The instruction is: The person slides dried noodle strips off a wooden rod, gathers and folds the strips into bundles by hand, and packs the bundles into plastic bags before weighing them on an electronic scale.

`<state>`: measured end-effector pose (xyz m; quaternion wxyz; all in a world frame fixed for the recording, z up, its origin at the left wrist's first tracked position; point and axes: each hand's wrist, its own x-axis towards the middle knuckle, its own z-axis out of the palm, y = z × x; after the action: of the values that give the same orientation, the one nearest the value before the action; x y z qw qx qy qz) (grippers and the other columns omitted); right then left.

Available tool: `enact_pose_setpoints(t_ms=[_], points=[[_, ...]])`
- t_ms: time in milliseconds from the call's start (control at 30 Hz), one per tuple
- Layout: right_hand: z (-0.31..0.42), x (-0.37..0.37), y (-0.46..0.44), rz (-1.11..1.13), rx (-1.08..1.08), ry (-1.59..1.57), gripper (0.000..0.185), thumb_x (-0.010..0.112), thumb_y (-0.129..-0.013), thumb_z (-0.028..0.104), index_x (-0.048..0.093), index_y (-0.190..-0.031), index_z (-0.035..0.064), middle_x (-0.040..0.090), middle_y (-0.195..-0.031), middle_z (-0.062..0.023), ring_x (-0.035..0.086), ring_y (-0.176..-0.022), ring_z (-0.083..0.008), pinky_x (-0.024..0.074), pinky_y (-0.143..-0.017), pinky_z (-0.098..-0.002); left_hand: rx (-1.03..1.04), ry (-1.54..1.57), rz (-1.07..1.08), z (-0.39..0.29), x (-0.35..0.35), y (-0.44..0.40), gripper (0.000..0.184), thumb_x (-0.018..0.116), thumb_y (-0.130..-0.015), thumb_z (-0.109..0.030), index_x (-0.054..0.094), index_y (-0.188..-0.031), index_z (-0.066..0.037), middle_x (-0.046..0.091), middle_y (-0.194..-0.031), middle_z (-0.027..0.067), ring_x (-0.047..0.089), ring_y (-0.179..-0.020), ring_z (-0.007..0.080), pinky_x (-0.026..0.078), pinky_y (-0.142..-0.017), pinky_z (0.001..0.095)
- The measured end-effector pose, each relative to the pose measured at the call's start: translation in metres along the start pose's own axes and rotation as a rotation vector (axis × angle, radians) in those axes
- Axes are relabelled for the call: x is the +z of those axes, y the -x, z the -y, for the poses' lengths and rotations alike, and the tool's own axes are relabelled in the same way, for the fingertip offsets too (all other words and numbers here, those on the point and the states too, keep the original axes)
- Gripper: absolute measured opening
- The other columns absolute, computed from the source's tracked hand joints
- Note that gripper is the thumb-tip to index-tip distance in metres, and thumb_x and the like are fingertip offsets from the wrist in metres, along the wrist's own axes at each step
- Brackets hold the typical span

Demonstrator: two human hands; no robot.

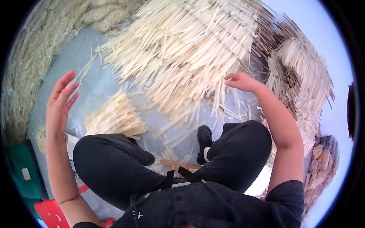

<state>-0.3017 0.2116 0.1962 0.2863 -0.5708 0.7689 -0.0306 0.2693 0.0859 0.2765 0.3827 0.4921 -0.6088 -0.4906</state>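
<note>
My left hand (59,100) is raised at the left, its fingers spread, with nothing in it. A small bundle of pale flat wood strips (114,115) lies to its right, near my left knee. My right hand (242,82) hovers over the lower right part of a big heap of pale wood strips (182,53). Its fingers are loosely bent with a small gap between the tips, and I see no strip held in them. Whether the fingertips touch the heap is unclear.
Grey sheeting (85,57) covers the floor. More strips (304,68) are stacked along the right, with brownish pieces (323,167) below them. Rough tan material (28,68) lines the left. A green object (23,167) and a red item (51,212) lie lower left.
</note>
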Motion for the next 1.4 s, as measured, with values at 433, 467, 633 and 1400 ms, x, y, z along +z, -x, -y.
enact_pose_setpoints(t_ms=[433, 467, 633, 1400], points=[[-0.196, 0.05, -0.043, -0.029, 0.241, -0.086, 0.056, 0.065, -0.082, 0.043, 0.06, -0.124, 0.0054, 0.061, -0.124, -0.0165, 0.056, -0.117, -0.0318, 0.0422, -0.101, -0.0368, -0.601, 0.447, 0.463, 0.002, 0.211, 0.018, 0.043, 0.059, -0.092, -0.015, 0.049, -0.132, -0.008, 0.055, -0.127, 0.0055, 0.057, -0.107, 0.02, 0.048, -0.093, 0.0346], [-0.206, 0.05, -0.055, -0.094, 0.279, -0.049, 0.059, 0.066, -0.082, 0.041, 0.056, -0.128, 0.0053, 0.058, -0.128, -0.0171, 0.055, -0.119, -0.0309, 0.0416, -0.102, -0.037, -0.682, 0.405, 0.444, 0.012, 0.209, 0.012, 0.041, 0.058, -0.091, -0.014, 0.05, -0.131, -0.008, 0.056, -0.125, 0.0053, 0.058, -0.106, 0.0199, 0.049, -0.092, 0.0344], [-0.245, 0.033, -0.121, -0.261, 0.387, 0.015, 0.069, 0.066, -0.08, 0.04, 0.047, -0.137, 0.0064, 0.051, -0.136, -0.0186, 0.049, -0.125, -0.032, 0.0368, -0.107, -0.0398, -0.788, 0.408, 0.277, 0.035, 0.211, -0.023, 0.036, 0.058, -0.092, -0.013, 0.053, -0.127, -0.007, 0.058, -0.121, 0.0061, 0.058, -0.105, 0.0195, 0.049, -0.091, 0.0346], [-0.18, -0.053, -0.214, -0.218, 0.303, -0.495, 0.046, 0.07, -0.079, 0.045, 0.066, -0.085, -0.0003, 0.063, -0.07, -0.0082, 0.061, -0.062, -0.0176, 0.0512, -0.057, -0.0321, -0.971, 0.336, 0.224, 0.076, 0.215, -0.052, 0.027, 0.057, -0.092, -0.01, 0.057, -0.119, -0.005, 0.062, -0.114, 0.0049, 0.061, -0.099, 0.0154, 0.049, -0.09, 0.032]])
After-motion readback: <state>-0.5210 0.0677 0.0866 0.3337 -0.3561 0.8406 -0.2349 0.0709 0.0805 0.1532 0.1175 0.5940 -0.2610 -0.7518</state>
